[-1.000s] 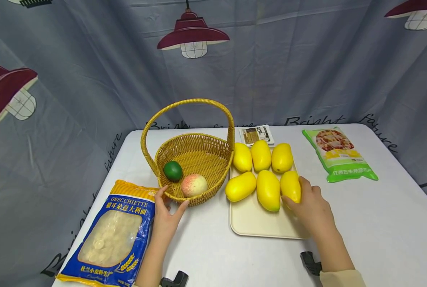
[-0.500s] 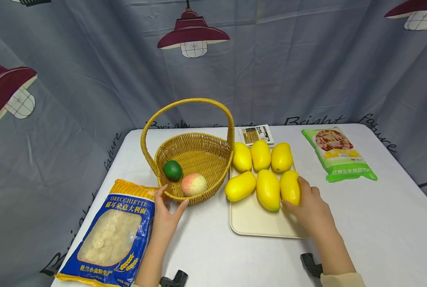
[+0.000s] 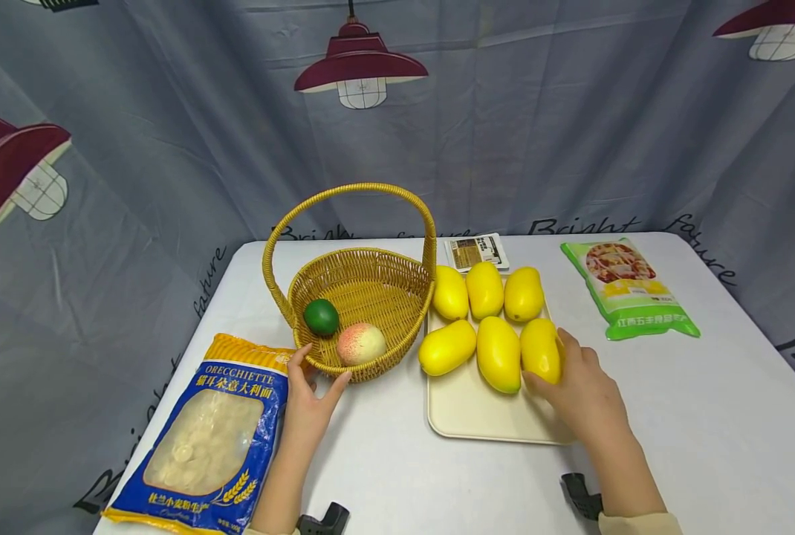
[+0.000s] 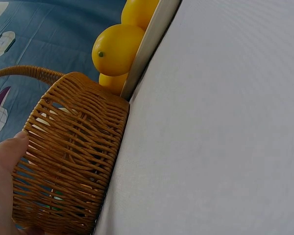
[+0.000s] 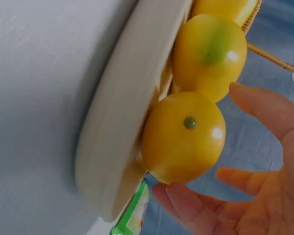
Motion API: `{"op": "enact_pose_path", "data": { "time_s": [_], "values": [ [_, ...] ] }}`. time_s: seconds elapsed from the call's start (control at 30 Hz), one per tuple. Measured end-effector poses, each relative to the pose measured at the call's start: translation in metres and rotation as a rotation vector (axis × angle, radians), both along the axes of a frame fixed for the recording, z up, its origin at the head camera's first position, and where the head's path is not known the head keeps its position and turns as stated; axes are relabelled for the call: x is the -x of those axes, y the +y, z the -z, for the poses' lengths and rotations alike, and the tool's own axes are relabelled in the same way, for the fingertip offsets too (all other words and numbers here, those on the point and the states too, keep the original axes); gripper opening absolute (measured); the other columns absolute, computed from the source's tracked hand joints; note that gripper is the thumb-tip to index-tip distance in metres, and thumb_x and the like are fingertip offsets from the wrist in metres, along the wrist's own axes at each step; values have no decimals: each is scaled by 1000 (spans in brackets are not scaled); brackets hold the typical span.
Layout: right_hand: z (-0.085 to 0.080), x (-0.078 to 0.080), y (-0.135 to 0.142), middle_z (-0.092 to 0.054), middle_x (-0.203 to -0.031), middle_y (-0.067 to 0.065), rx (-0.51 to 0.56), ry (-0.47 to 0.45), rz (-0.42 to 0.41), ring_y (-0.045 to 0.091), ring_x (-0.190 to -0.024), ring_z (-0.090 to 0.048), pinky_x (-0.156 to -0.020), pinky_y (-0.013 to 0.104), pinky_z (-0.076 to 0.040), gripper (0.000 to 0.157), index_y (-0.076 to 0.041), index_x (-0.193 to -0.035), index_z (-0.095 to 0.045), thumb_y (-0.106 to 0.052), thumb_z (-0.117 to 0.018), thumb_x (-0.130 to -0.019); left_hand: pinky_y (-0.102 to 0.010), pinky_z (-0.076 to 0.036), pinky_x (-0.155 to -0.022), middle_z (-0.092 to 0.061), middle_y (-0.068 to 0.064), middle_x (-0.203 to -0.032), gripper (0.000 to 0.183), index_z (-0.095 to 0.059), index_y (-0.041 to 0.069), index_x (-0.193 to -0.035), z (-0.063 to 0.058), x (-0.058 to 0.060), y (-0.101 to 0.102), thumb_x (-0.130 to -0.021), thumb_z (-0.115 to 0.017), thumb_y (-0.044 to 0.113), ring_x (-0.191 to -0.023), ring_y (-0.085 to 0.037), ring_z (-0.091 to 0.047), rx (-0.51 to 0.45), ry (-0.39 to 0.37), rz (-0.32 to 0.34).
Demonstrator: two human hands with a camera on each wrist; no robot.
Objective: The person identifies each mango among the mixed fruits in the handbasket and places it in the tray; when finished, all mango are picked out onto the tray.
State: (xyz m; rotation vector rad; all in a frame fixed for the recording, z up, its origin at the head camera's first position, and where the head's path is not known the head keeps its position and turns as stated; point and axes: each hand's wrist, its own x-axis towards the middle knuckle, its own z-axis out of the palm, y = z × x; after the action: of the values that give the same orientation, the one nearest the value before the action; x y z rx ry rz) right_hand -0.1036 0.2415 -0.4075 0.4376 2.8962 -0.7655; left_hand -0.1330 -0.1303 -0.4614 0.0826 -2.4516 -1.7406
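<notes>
My left hand [image 3: 307, 401] holds the near rim of a woven basket [image 3: 397, 297], its thumb [image 4: 7, 152] at the rim in the left wrist view. Inside the basket lie a dark green fruit [image 3: 321, 317] and a pinkish peach [image 3: 360, 345]. Several yellow mangoes sit in two rows on a cream tray [image 3: 484, 420]. Around the front right mango [image 3: 541, 351] my right hand [image 3: 581, 386] is spread, thumb and fingers apart. In the right wrist view, fingertips [image 5: 179, 196] are right at this mango's lower side, while the thumb stands off it near the neighbouring mango [image 5: 210, 54].
A blue and yellow bag of orecchiette [image 3: 203, 438] lies left of my left forearm. At the back right lies a green food packet [image 3: 631, 286]. A small printed packet [image 3: 478, 251] lies behind the tray. A grey printed curtain [image 3: 504, 148] hangs behind the white table [image 3: 718, 446].
The right hand has shifted very slightly to the right beside the front right mango. The left hand, the basket and the fruit stay where they were.
</notes>
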Motion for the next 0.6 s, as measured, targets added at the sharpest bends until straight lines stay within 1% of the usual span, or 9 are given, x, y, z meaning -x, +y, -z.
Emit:
{"op": "enact_pose_path", "data": {
  "time_s": [0.13, 0.27, 0.37, 0.47, 0.5, 0.6],
  "values": [
    [-4, -1, -2, -38, -127, 37, -35, 49, -3, 55, -107, -45, -90, 69, -37, 101, 2, -150, -18, -50, -71, -82, -53, -29, -110, -27, -22, -149, 78, -23, 14, -145, 1, 0, 0, -87, -74, 26, -133, -38, -35, 8, 5, 1],
    [-7, -2, -5, -41, -128, 36, -63, 169, -18, 54, -112, -43, -95, 67, -35, 90, 4, -147, -28, -42, -73, -83, -52, -30, -109, -27, -22, -148, 79, -24, 15, -145, 2, 1, 1, -86, -74, 29, -133, -37, -36, 6, 2, 0],
    [-10, -2, -9, -41, -132, 35, -54, 263, -42, 53, -116, -41, -97, 67, -33, 88, -1, -150, -27, -33, -74, -84, -51, -31, -109, -28, -21, -148, 79, -24, 16, -145, 2, 2, 0, -86, -74, 29, -132, -36, -37, 8, -7, -1],
    [-13, 0, -13, -41, -135, 32, -24, 320, -69, 52, -118, -39, -97, 67, -33, 90, -7, -153, -22, -28, -75, -84, -52, -31, -109, -28, -21, -148, 79, -23, 16, -145, 1, 3, -1, -86, -74, 29, -132, -36, -37, 9, -9, 0],
    [-14, 1, -15, -42, -135, 31, -17, 336, -79, 51, -118, -39, -97, 67, -33, 89, -8, -153, -22, -28, -75, -84, -51, -31, -109, -28, -21, -148, 79, -23, 16, -145, 1, 3, -1, -86, -74, 29, -132, -36, -37, 10, -11, -1],
    [-15, 2, -19, -42, -135, 29, -7, 370, -101, 49, -118, -40, -97, 65, -34, 82, -6, -150, -30, -26, -74, -84, -51, -29, -110, -28, -22, -147, 80, -22, 15, -145, 0, 5, -2, -86, -75, 29, -132, -37, -37, 6, -7, -1]
  ]
}}
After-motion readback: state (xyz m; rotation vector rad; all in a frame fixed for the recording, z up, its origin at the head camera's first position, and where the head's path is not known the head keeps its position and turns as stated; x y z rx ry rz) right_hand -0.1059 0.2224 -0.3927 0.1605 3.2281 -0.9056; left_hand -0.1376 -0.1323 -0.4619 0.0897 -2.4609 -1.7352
